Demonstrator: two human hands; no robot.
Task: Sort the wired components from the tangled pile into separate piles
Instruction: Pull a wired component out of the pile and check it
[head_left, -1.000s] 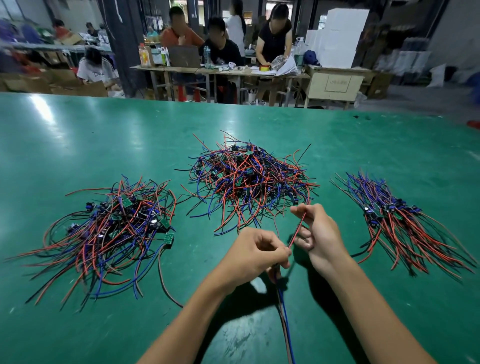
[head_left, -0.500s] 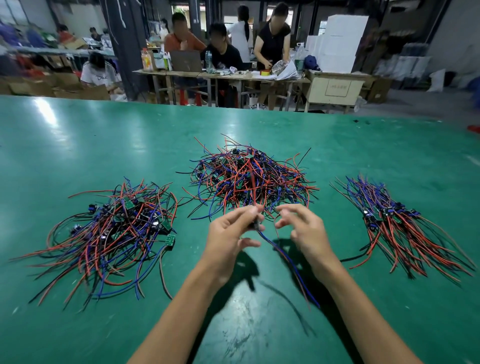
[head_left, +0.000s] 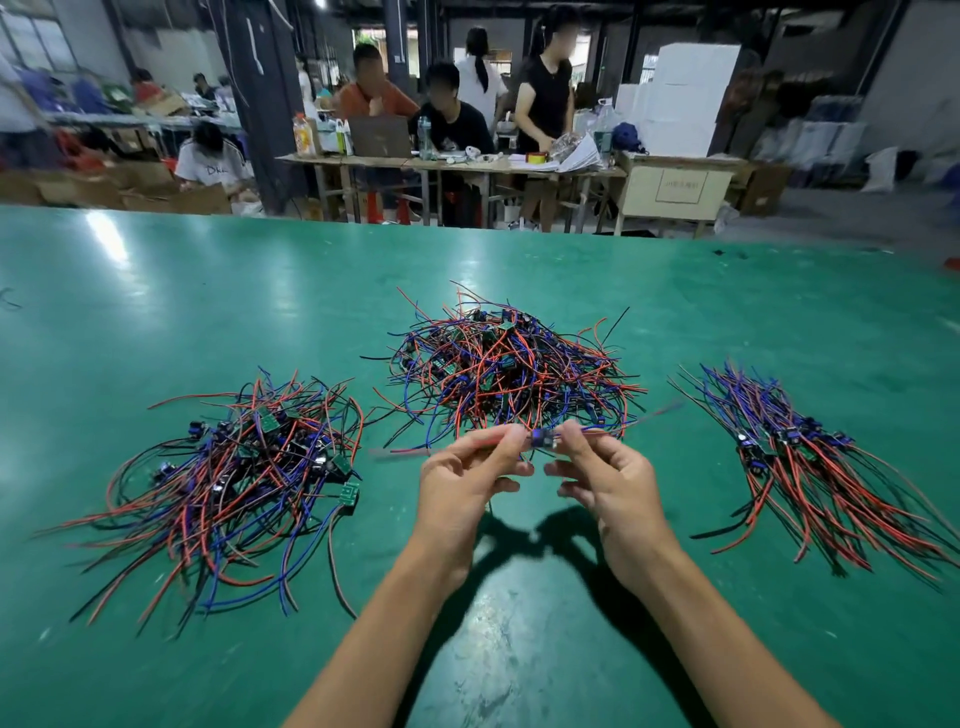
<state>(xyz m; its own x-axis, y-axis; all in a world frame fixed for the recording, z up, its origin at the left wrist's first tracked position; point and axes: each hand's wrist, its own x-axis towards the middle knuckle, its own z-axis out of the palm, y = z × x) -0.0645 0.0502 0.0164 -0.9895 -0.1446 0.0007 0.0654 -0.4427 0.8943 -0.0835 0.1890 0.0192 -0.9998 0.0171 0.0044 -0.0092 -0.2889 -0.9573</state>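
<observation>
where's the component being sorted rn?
Head view, centre: the small wired component is pinched between the left hand and right hand, just in front of the tangled pile.

Left hand (head_left: 470, 480), right hand (head_left: 605, 480) pinch wired component (head_left: 542, 439) before tangled pile (head_left: 506, 369).

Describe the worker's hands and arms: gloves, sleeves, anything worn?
Both bare: no gloves on the left hand or right hand, no sleeves in view along either forearm, and no watch, ring or wristband visible.

Bare green table (head_left: 519, 649) lies between three wire piles: left (head_left: 228, 483), middle (head_left: 509, 369), right (head_left: 821, 467).
</observation>
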